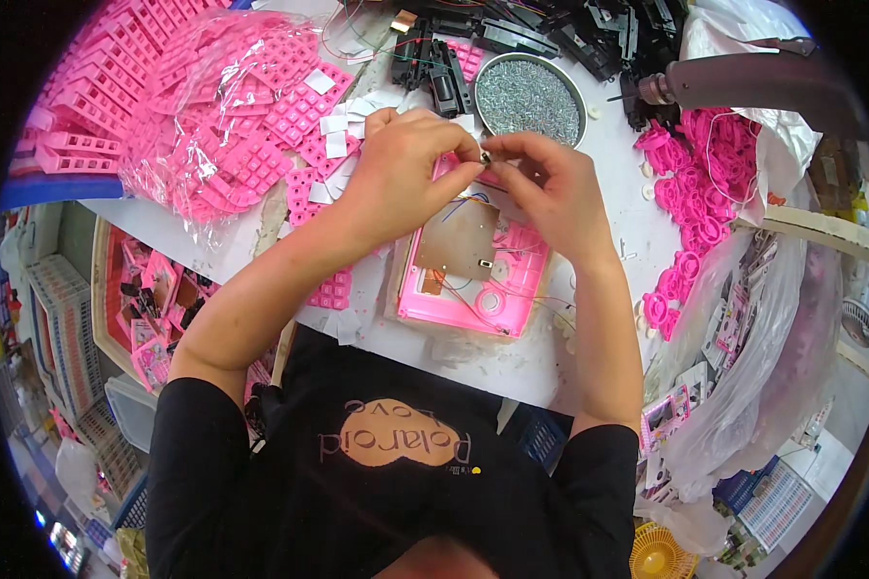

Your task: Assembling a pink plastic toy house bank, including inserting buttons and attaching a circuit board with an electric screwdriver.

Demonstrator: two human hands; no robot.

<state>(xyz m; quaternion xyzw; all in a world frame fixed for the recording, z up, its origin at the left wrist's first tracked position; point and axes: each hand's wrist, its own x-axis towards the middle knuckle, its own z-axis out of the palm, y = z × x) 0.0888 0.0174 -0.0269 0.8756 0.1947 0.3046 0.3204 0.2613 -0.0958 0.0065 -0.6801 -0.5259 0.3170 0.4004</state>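
Observation:
Over the far edge of a pink plastic casing [430, 311], my left hand [410, 164] and my right hand [552, 191] meet fingertip to fingertip. Both are closed in a pinch on a small dark part [486, 158], too tiny to name and partly covered by the fingers. The casing lies open on the table, with a flat grey-brown plate [457, 239] inside. Thin red, blue and other coloured wires run around the plate. A round pink ring [490, 303] sits in the casing's near right corner.
A round tin of small screws [529, 96] stands just beyond my hands. Pink keypads [261, 106] in clear plastic heap up at the left, black mechanisms [512, 37] at the back. Pink ring-shaped parts [690, 217] spread at the right, below a dark power screwdriver [743, 82].

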